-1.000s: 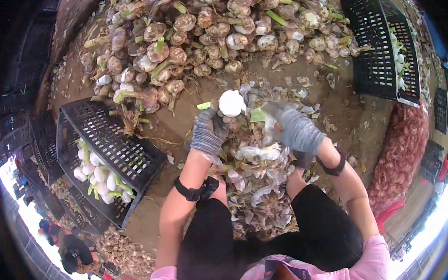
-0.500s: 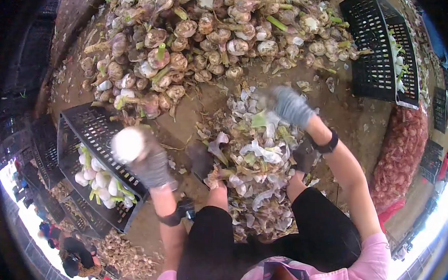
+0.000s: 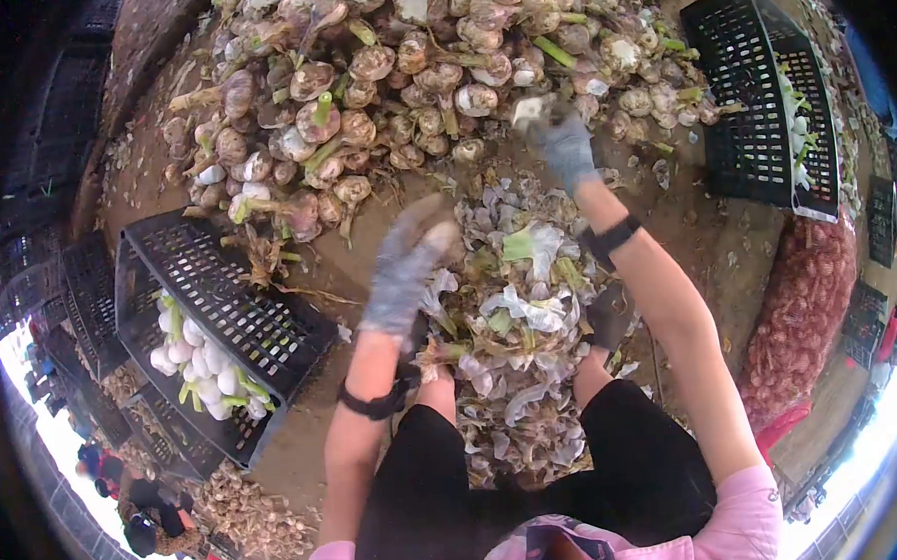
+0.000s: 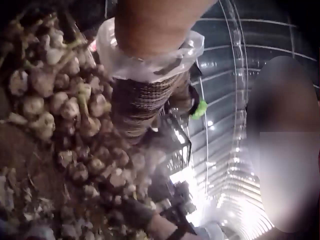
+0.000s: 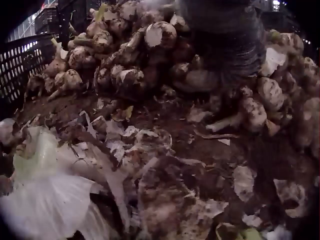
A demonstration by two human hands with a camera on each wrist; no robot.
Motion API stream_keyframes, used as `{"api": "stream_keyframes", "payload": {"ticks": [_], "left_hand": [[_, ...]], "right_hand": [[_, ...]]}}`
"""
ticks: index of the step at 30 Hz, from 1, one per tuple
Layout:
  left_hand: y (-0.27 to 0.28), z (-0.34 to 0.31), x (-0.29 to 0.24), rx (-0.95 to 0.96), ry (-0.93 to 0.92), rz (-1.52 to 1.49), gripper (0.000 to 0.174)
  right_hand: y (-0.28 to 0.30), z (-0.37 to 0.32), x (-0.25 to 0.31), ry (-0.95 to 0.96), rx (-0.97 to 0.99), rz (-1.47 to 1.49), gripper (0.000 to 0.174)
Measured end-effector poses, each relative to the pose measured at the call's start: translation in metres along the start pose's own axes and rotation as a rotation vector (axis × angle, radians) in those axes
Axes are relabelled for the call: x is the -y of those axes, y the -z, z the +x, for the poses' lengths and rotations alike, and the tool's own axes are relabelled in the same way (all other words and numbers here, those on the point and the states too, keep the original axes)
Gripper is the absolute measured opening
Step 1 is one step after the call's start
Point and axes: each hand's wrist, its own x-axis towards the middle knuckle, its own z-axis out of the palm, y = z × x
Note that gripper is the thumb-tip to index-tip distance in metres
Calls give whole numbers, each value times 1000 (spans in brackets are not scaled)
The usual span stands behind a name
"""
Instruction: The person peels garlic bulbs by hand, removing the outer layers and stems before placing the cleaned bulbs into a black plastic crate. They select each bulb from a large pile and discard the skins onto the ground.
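My left hand (image 3: 408,262), in a grey knit glove, is over bare ground left of a heap of peelings (image 3: 520,307). Its fingers are loosely extended, blurred, with no bulb in them. In the left wrist view the glove (image 4: 142,102) and its clear plastic cuff show, but the fingertips are lost in blur. My gloved right hand (image 3: 566,153) reaches the near edge of a big pile of unpeeled garlic (image 3: 399,72). A pale garlic bulb (image 3: 531,109) is right at its fingertips; I cannot tell whether they grip it. In the right wrist view the dark glove (image 5: 225,40) hides those fingertips.
A tilted black crate (image 3: 219,290) at left holds peeled white garlic bulbs (image 3: 207,366) with green stems. Another black crate (image 3: 756,96) stands at right, above a red mesh sack (image 3: 800,315) of garlic. Peelings lie between the person's feet. More people (image 3: 153,503) are at lower left.
My left hand carried a peeled white garlic bulb left to the crate and has come back without it. My right hand has moved from the peelings up to the garlic pile.
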Motion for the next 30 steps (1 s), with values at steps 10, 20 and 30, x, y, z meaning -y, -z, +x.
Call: {"api": "stream_keyframes", "payload": {"ticks": [10,20,30], "left_hand": [[-41,20,40,150,-143,-323,66],[-59,-3,22,149,-237,-235,72],[-54,-5,13,234,-110,-355,71]], "right_hand": [[50,-147,106,135,114,351,45],[54,-149,116,-154,226,959,41],[69,-140,100,-96,325,683,28]]}}
